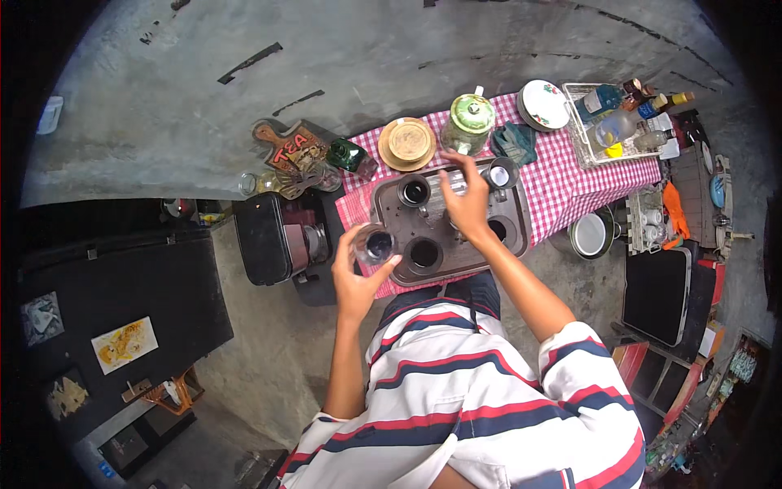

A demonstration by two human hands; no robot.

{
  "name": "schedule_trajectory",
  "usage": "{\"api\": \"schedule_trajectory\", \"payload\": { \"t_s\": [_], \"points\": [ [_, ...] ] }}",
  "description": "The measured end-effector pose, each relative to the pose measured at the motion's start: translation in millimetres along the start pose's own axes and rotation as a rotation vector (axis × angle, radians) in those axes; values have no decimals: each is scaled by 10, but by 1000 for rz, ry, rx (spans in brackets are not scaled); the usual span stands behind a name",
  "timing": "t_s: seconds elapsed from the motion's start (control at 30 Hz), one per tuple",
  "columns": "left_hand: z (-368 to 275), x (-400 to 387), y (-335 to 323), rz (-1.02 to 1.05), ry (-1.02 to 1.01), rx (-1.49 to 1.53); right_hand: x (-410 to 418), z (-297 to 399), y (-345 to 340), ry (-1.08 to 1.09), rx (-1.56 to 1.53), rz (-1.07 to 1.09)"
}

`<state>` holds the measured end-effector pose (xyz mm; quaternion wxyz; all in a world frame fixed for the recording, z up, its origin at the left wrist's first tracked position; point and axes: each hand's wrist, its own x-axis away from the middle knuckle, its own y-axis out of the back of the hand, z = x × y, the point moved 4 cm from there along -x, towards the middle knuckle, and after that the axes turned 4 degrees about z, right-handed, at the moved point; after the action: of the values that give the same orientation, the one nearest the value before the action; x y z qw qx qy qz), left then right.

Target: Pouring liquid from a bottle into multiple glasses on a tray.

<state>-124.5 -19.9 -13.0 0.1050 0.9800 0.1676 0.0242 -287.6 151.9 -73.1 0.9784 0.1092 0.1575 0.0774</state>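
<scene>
At the left end of a dark serving tray (452,257), my left hand (354,284) holds a clear glass (374,244) with a dark bottom or dark contents. My right hand (469,205) is over the middle of the tray, thumb and fingers apart. A clear shape shows partly between them; I cannot tell whether they touch it. Around the hands on the tray stand a mug with dark contents (415,191), another dark-filled vessel (423,255) and a glass mug (500,175). My right wrist partly covers one more dark-filled vessel (498,229). Small dark specks dot the tray.
Behind the tray stand a wooden lidded container (408,140), a green lidded jar (471,116), a dark cloth (514,143) and stacked plates (544,105). A wire basket of bottles (617,125) sits right on the checked tablecloth (568,177). A black coffee machine (266,238) stands left.
</scene>
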Motion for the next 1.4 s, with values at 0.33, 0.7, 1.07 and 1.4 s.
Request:
{"api": "schedule_trajectory", "payload": {
  "t_s": [0.33, 0.7, 1.07, 1.4],
  "points": [
    [263, -154, -759, 71, 40, -23, 571, -473, 932, -133, 229, -40],
    [561, -36, -1144, 25, 79, -239, 1027, -1124, 1111, -301, 534, 658],
    [660, -108, -1353, -59, -76, -336, 1027, -1349, 1000, -381, 665, 948],
    [804, -197, -1431, -57, -94, -385, 1048, -1432, 977, -352, 632, 933]
  ]
}}
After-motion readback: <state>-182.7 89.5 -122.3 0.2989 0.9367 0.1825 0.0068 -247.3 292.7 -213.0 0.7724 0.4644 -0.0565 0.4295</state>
